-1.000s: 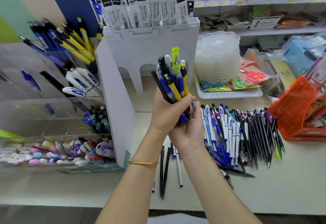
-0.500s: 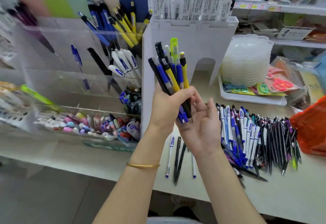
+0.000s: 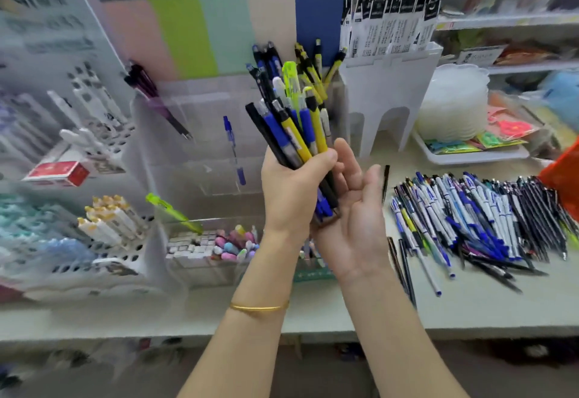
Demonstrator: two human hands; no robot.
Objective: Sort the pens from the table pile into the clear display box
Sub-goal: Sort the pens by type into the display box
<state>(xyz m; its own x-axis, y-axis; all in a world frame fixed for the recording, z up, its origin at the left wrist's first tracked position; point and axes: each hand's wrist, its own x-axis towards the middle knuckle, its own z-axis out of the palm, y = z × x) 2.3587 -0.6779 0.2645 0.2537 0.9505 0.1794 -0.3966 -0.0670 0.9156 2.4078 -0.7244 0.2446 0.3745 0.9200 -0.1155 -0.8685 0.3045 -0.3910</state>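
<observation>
My left hand (image 3: 291, 187) grips a bundle of pens (image 3: 291, 125), blue, yellow, black and one lime green, held upright in front of the clear display box (image 3: 200, 134). My right hand (image 3: 357, 209) is open, palm up, just under the bundle's lower tips, touching them. The box holds a purple pen, a blue pen, a green one, and blue and yellow pens at its back right. The pen pile (image 3: 479, 219) lies on the table (image 3: 470, 297) to the right of my hands.
A white stand with packaged refills (image 3: 388, 90) rises behind the pile. White perforated baskets with markers (image 3: 94, 234) sit at left, an eraser tray (image 3: 213, 247) under the box, a stack of clear lids (image 3: 451, 103) and an orange bag (image 3: 564, 178) at right.
The view has swung left, so the display box is now central. My left hand with the bundle has moved toward the box. My right hand has opened and dropped under the pen tips.
</observation>
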